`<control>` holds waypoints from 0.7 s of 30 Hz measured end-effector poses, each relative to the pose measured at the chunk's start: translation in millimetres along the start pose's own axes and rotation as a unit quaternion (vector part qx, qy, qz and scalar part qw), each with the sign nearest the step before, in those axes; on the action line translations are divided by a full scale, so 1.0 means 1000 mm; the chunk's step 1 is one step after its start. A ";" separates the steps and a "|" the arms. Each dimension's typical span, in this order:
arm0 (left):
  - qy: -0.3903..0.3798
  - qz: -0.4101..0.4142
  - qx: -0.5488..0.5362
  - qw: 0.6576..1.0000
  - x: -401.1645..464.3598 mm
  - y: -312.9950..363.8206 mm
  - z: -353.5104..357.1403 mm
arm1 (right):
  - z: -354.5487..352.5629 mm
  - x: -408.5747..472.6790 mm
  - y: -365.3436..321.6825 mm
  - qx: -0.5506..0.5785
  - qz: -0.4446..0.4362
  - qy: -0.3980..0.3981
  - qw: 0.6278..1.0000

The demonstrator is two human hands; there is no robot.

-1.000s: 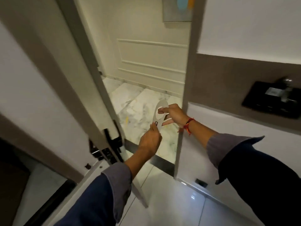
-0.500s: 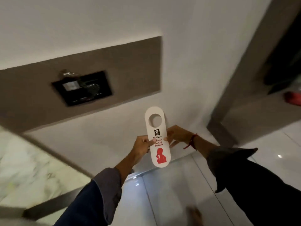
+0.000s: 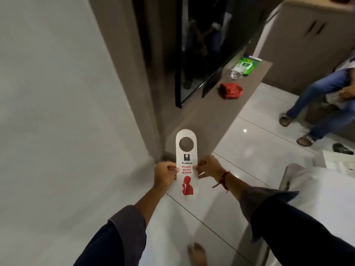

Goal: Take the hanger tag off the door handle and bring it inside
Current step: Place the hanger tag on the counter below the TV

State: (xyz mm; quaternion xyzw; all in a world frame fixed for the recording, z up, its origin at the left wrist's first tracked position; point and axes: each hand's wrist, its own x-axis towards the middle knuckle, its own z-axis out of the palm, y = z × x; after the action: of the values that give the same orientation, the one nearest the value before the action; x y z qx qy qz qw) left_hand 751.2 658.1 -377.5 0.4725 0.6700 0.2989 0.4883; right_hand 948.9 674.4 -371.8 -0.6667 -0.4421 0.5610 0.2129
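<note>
The hanger tag (image 3: pixel 186 166) is upright in mid-air above the floor (image 3: pixel 259 143), off the handle, pinched at mid-length between left hand (image 3: pixel 165 174) and right hand (image 3: pixel 208 167). Such light edge pinches could let the thin card slip or bend while walking toward the tabletop (image 3: pixel 221 104).

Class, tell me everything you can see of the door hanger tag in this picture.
The hanger tag is a long white card, seemingly thin cardboard, with rounded ends and a round hole near its top. Below the hole sit a small dark logo, the word "President", red lettering "Please do not disturb" and a red figure. It is held upright, print facing the camera, above the glossy floor, pinched at mid-height by the left hand and right hand.
</note>
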 end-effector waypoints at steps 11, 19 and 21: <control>0.071 -0.010 0.175 0.982 0.125 -0.001 0.067 | -0.015 0.135 -0.004 -0.111 -0.026 0.088 0.989; 0.052 0.006 0.240 0.969 0.125 0.004 0.064 | -0.019 0.136 -0.013 -0.188 -0.026 0.061 0.980; 0.045 0.010 0.226 0.973 0.118 0.005 0.060 | -0.020 0.127 -0.014 -0.179 -0.029 0.065 0.981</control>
State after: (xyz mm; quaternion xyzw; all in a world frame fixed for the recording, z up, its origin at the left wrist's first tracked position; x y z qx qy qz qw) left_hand 799.9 765.1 -437.2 0.5637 0.7366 0.1653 0.3352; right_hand 959.9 791.5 -426.7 -0.7159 -0.5401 0.4217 0.1345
